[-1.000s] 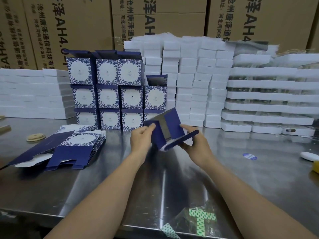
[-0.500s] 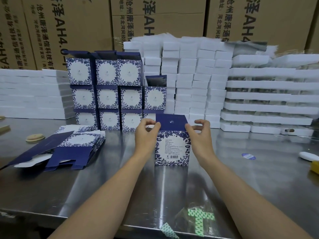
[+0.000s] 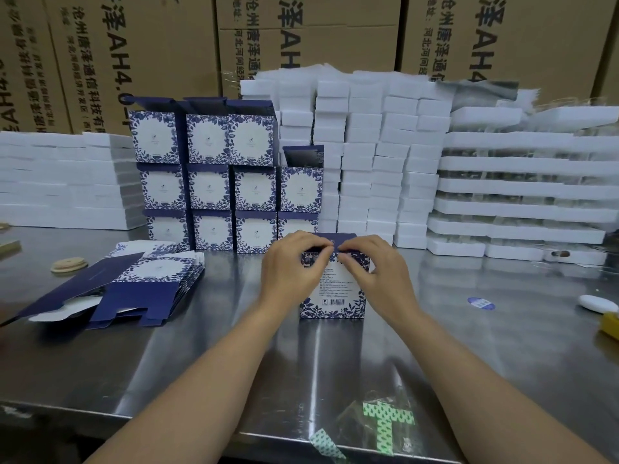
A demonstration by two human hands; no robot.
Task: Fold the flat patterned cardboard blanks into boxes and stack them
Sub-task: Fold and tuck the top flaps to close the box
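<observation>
Near edge of steel table [image 3: 201, 363]: green patterned tape [image 3: 385, 426] stuck down in a T shape.

Mid table: one folded box [image 3: 335, 296] stands upright, the printed text and barcode panel facing the camera. Blue leaf pattern on white, dark blue lid flap on top. Its inside is hidden, contents cannot tell.

Left hand [image 3: 291, 266] and right hand [image 3: 375, 269] are both at the box's top front edge, fingers curled, pinching the lid flap. Fingertips of the two hands nearly meet at the middle. Both grasping the box, neither released.

Left of the box: pile of flat blanks [image 3: 134, 283] lying fanned on the table, dark blue flaps toward the camera, patterned white panel on top. Round wooden disc [image 3: 68, 264] just beyond the pile. Right side: blue sticker [image 3: 480, 303], a white oval object [image 3: 598, 303] and a yellow item [image 3: 611, 324] at the frame edge.

Behind: stacked boxes [image 3: 227, 182], three rows high, same pattern, patterned fronts facing the camera, top-row lid flaps standing up. Contents not visible.

Further back: white foam blocks [image 3: 368, 162] in tall columns, white trays [image 3: 522, 189] layered at the right, something dark between layers, too blurred to name. Another white stack [image 3: 60, 182] at the left. Brown cartons [image 3: 134, 45] with printed characters fill the back.
</observation>
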